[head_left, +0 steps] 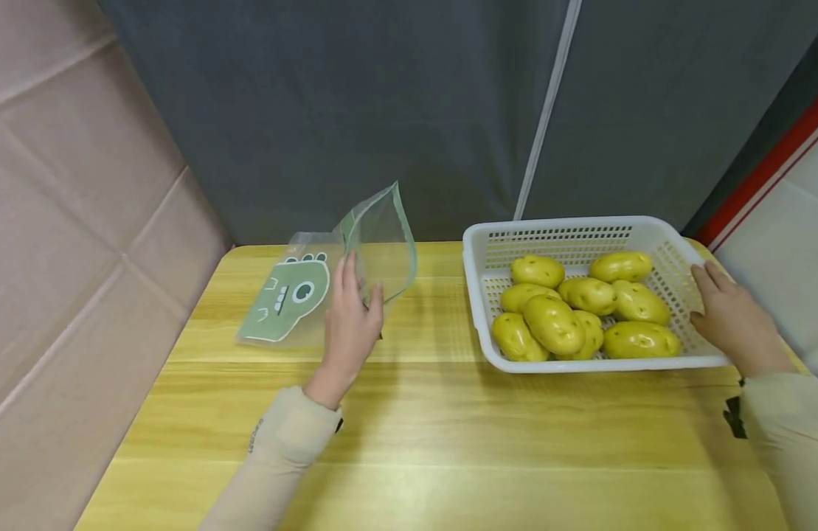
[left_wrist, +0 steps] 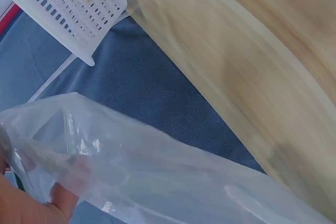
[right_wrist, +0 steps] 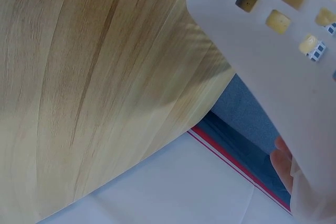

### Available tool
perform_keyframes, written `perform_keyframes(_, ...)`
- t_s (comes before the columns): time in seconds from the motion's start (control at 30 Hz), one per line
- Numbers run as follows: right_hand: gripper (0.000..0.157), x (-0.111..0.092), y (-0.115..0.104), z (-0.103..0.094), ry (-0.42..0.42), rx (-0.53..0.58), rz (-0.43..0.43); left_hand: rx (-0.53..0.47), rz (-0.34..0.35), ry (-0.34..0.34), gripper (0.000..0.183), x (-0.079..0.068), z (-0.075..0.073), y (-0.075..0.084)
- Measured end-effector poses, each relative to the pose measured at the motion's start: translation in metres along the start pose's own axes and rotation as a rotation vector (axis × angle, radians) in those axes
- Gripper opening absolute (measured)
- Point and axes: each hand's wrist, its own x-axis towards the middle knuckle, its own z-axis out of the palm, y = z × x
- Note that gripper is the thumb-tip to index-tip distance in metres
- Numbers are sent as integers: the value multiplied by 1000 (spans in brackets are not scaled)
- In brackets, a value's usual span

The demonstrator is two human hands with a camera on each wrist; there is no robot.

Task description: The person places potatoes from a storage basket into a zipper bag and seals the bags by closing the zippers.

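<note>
My left hand [head_left: 352, 324] holds the clear zip bag [head_left: 292, 295] near its mouth, with the fingers long and the thumb set apart from them. The bag's green-edged mouth stands raised and spread, while its printed body with a green one-eyed monster lies to the left. Clear film passes over the thumb [left_wrist: 64, 200] in the left wrist view. At the right, my right hand [head_left: 737, 317] grips the side rim of a white plastic basket [head_left: 471, 295]. Its fingertips [right_wrist: 283, 166] show below that rim in the right wrist view. Several yellow potatoes [head_left: 555, 324] lie inside the basket.
The wooden table [head_left: 409, 435] carries both bag and basket. A dark grey curtain [head_left: 355, 96] hangs behind its back edge. Pale padded panels [head_left: 70, 184] rise on the left, and a white surface with a red border [head_left: 774, 166] stands on the right.
</note>
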Motion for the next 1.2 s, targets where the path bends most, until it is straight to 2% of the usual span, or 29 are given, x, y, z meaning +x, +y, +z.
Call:
perform_keyframes(0.13,81,0,-1,0,1,4,-2,-56,-36,-6,62,1,-2,0)
perform_keyframes(0.43,79,0,4,0,9,41,-24,-229,-90,-27,90,3,0,-1)
perform_keyframes(0.63,66,3,0,-3,85,104,-74,-283,-116,-44,94,5,-2,-2)
perform_keyframes(0.77,59,5,-22,-11,95,153,-106,-288,-125,-56,98,6,-5,-3)
perform_keyframes(1.0,63,5,-80,-22,27,263,-144,-302,-170,-73,102,9,-10,-3)
perform_keyframes(1.2,62,3,-121,-23,49,227,-251,-263,-174,-92,104,9,-12,-5)
